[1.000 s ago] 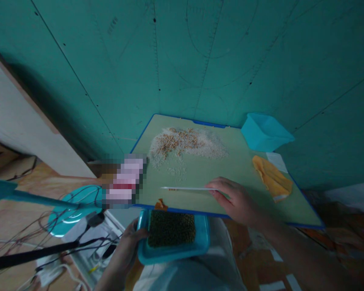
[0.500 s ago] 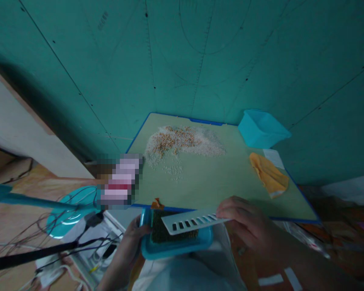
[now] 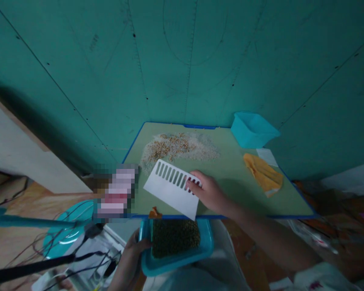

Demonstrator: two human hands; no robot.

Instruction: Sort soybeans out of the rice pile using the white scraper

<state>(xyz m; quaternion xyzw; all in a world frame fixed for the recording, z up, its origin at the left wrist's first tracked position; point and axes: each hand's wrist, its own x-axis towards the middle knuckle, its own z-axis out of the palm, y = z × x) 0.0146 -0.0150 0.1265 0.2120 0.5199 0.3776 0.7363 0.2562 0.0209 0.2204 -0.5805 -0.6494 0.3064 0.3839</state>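
Note:
My right hand (image 3: 210, 194) grips a white slotted plastic scraper (image 3: 171, 188) by its right edge, holding it over the near part of a green board with a blue rim (image 3: 230, 178). On the far left of the board lies a pile of white and tan grains (image 3: 177, 147). My left hand (image 3: 133, 252) holds a teal tray of dark green grains (image 3: 176, 240) by its left rim, just below the board's front edge. A small orange scrap (image 3: 154, 213) sits at the tray's far left corner.
An empty teal container (image 3: 251, 129) stands at the board's far right corner, with an orange cloth (image 3: 262, 171) and a white slip (image 3: 267, 155) near it. A teal stand and cables (image 3: 63, 238) lie lower left. A green wall rises behind.
My right hand carried the scraper from above the tray forward and left over the board, turning its flat face up. The tray in my left hand stayed below the board's edge.

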